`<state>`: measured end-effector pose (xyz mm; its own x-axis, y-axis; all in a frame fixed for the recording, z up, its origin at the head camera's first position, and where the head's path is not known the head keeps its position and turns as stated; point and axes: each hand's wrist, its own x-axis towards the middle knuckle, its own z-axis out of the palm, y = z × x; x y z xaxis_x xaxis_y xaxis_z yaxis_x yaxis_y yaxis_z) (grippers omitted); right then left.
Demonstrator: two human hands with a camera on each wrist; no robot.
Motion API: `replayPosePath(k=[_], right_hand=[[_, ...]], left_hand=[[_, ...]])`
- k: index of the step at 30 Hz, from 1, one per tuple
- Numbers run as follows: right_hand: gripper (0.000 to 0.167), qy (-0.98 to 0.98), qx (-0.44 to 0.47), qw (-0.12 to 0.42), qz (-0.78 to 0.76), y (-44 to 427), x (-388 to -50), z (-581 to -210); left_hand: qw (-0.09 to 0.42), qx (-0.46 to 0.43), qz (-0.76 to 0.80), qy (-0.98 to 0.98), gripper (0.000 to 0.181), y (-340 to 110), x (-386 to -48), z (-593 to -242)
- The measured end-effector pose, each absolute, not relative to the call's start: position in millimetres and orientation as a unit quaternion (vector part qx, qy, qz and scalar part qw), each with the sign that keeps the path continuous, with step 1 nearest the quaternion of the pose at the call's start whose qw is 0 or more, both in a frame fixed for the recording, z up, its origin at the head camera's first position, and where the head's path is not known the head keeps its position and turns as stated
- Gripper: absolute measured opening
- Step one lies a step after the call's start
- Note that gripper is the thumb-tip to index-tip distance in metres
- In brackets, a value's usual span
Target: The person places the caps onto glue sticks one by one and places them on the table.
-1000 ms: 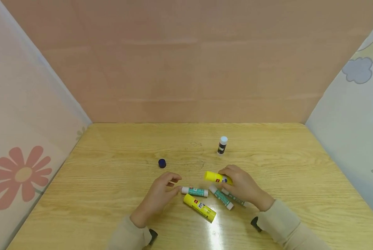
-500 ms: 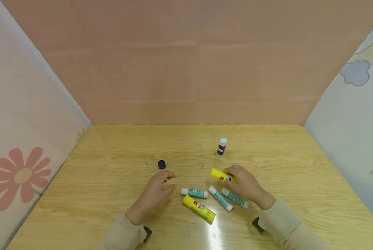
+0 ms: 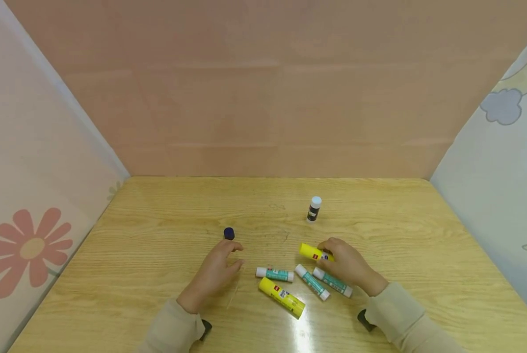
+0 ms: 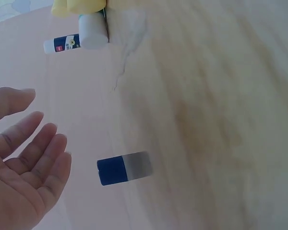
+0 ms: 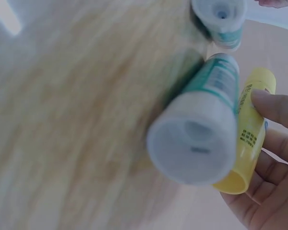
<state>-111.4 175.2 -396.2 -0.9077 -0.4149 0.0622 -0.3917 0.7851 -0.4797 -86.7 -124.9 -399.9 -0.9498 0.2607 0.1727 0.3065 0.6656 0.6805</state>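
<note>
My right hand (image 3: 346, 264) pinches a yellow glue stick (image 3: 308, 251) between thumb and fingers, as the right wrist view also shows with the glue stick (image 5: 252, 132). Empty and with relaxed fingers, my left hand (image 3: 215, 271) hovers left of the group, just below a dark blue cap (image 3: 229, 234). That cap (image 4: 114, 170) lies beyond the fingers in the left wrist view. Between the hands lie one green-and-white glue stick (image 3: 275, 274) and a second yellow glue stick (image 3: 282, 297). Two more green-and-white glue sticks, a middle one (image 3: 312, 282) and a right one (image 3: 332, 282), lie slanted beneath the right hand.
Farther back on the wooden table (image 3: 157, 211) a black-and-white glue stick (image 3: 314, 210) stands upright. A pinkish-brown backdrop (image 3: 263, 98) rises behind the table, with patterned panels at left and right.
My left hand has drawn back leftward from the green-and-white glue stick. The right hand has shifted slightly right with the yellow glue stick, uncovering more of the rightmost green-and-white one.
</note>
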Motion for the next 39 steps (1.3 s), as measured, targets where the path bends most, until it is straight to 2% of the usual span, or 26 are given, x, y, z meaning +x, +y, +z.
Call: replayPosePath(k=[13, 22, 39], right_hand=[[0.022, 0.948, -0.223, 0.042, -0.224, 178.2, -113.9, -399.3], [0.021, 0.949, -0.214, 0.069, -0.222, 180.2, -113.6, -398.0], [0.022, 0.945, -0.231, 0.074, -0.219, 182.5, -114.9, -399.4]], left_hand=[[0.031, -0.148, -0.347, -0.925, 0.025, -129.0, -98.0, -399.1], [0.024, -0.112, -0.363, -0.925, 0.029, -134.9, -111.4, -399.7], [0.046, -0.117, -0.334, -0.934, 0.027, -142.3, -126.0, -398.0]])
